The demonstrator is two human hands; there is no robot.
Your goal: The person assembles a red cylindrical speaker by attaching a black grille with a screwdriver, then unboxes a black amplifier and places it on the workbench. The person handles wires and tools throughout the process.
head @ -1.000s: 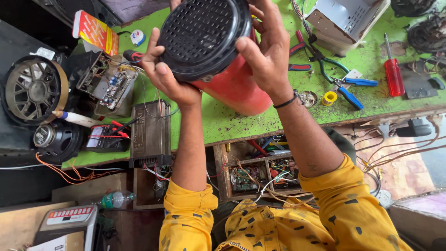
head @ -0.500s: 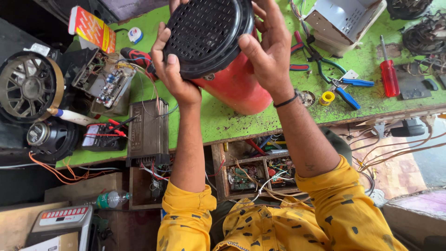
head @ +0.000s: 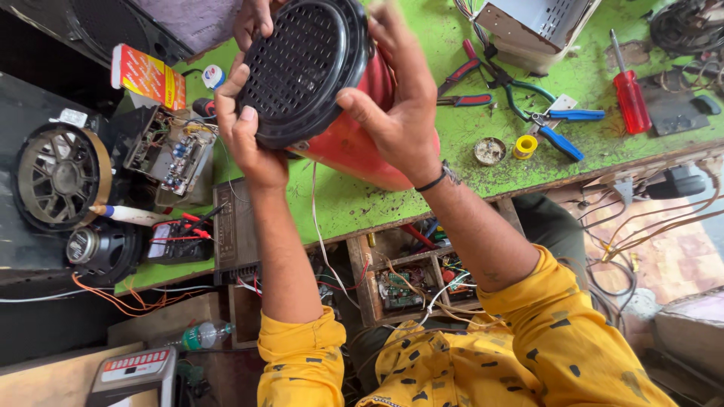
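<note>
The round black plastic grille point(head: 302, 68) on the red cylindrical speaker body point(head: 354, 143) has tilted further left and risen toward the frame's top. The right hand point(head: 396, 113) has slid its thumb down onto the rim, and the left hand point(head: 253, 143) now grips lower.

A single camera, worn on the person's head, looks steeply down and close over the yellow-sleeved forearms onto the green tabletop point(head: 467, 143). The tabletop runs tilted across the upper frame, its near edge slanting; open drawers point(head: 407, 279) and the person's lap fill the lower part.
</note>
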